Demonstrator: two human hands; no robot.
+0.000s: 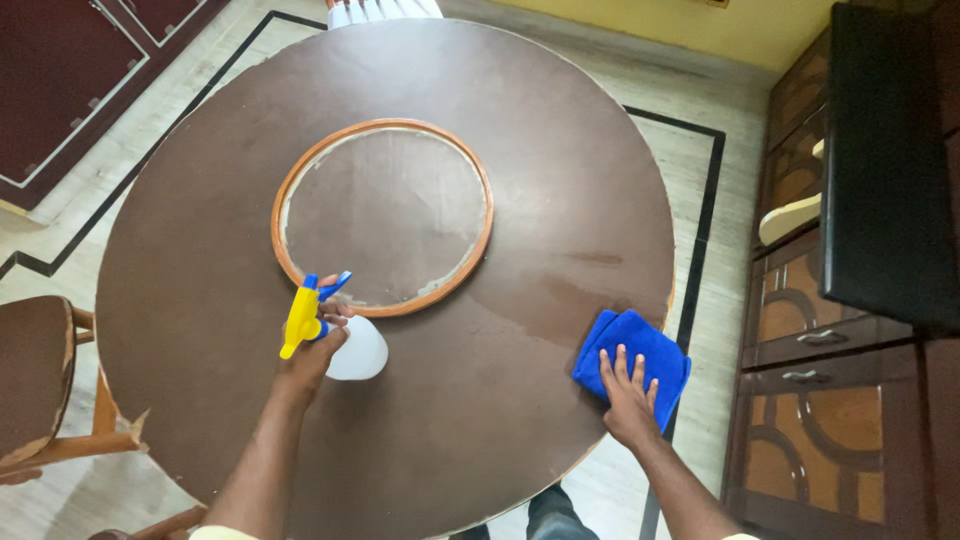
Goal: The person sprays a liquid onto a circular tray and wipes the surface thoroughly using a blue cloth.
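Note:
My left hand (312,352) grips a white spray bottle (357,350) with a yellow and blue trigger head (304,313), held just above the round brown table (200,300) near the front rim of an orange ring (430,297) set in the tabletop. My right hand (628,393) lies flat, fingers spread, on a folded blue cloth (632,348) at the table's right edge. A darker damp streak (560,300) runs across the wood left of the cloth.
A wooden chair (40,380) stands at the left of the table. Dark wooden cabinets with drawer handles (820,400) line the right wall beneath a black countertop (890,170). Tiled floor with black border lines surrounds the table.

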